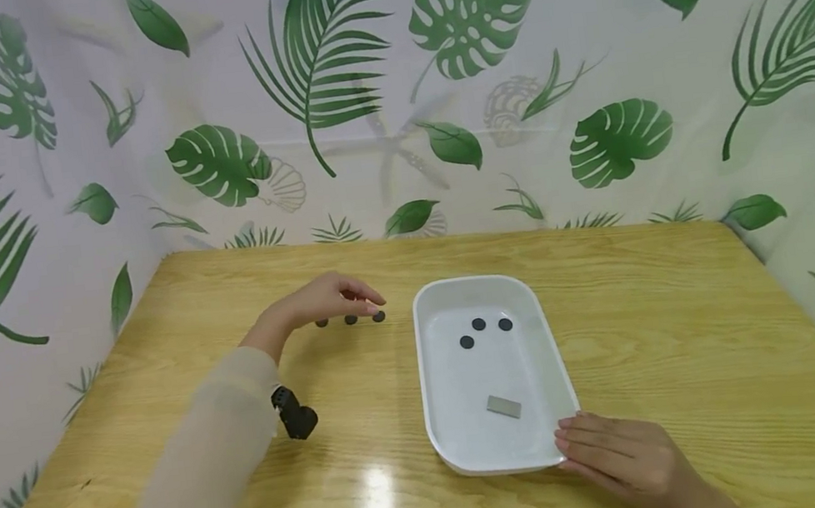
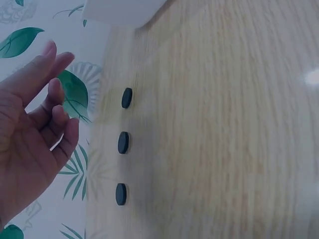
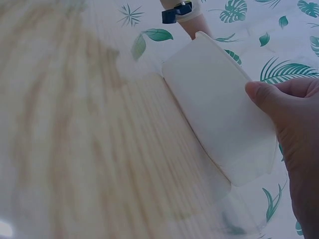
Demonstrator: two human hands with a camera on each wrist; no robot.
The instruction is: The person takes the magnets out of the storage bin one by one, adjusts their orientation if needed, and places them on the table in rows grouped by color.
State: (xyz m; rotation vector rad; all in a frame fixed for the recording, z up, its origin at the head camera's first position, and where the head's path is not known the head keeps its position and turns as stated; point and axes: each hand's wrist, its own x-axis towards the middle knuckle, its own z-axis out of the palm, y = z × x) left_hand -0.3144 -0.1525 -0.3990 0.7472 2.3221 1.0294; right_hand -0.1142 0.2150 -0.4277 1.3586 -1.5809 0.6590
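My left hand [image 1: 325, 298] hovers over the back left of the table, fingers loosely bent and holding nothing. Close beneath it three small black discs lie in a row; the left wrist view shows an upper disc [image 2: 127, 98], a middle disc [image 2: 123, 142] and a lower disc [image 2: 121, 194], apart from the fingers. To the right stands a white plastic tray [image 1: 441, 451], with three black discs [image 1: 479, 324] and a grey rectangular piece [image 1: 504, 407] inside. At its near right corner my right hand [image 1: 623, 456] grips the rim, the thumb [image 3: 264, 94] on the outer side.
The wooden table [image 1: 348, 395] meets a leaf-printed cloth backdrop [image 1: 384, 181] behind and at the sides. A black wrist camera [image 1: 295, 413] is strapped to my left sleeve. Light glares on the table's front.
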